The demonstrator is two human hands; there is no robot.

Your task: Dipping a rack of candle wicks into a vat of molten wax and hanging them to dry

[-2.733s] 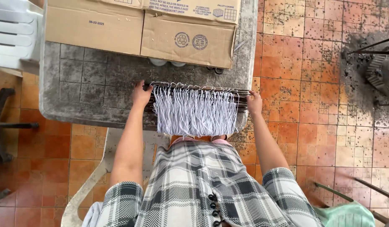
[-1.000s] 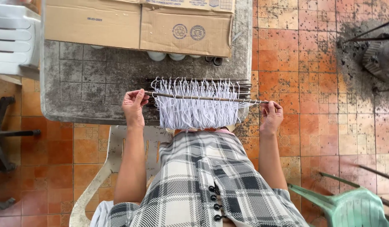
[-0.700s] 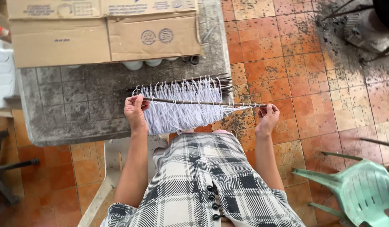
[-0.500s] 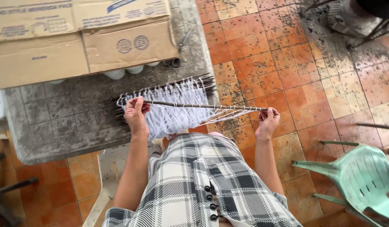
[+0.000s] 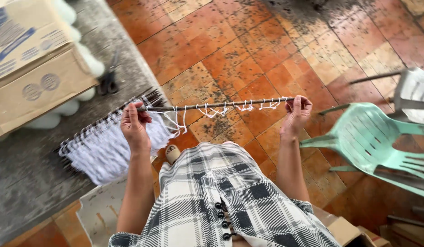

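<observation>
- Floor (image 5: 248, 50): orange tiles fill the upper middle and right of the frame, speckled with dark soot, thickest along the top edge.
- Bench (image 5: 19, 183): a grey, stained slab at the left carries the work, probably so the strings can hang free over its near edge.
- Box (image 5: 24, 59): a cardboard box sits at upper left on the bench, with pale round things showing beneath it.
- Chair (image 5: 377, 142): a green plastic chair lies tipped at the right, well apart from the hands.
- Strings (image 5: 106, 148): a fringe of white strings on dark rods rests at the bench edge, left of centre.
- Rod (image 5: 216, 105): a thin rod is held level in the air at centre, over the floor; white knotted strings dangle along it.
- Left hand (image 5: 133, 126): fingers closed around the rod's left end, steadying it.
- Right hand (image 5: 298, 113): fingers curled shut on the rod's right end, so the rod stays taut and level.
</observation>
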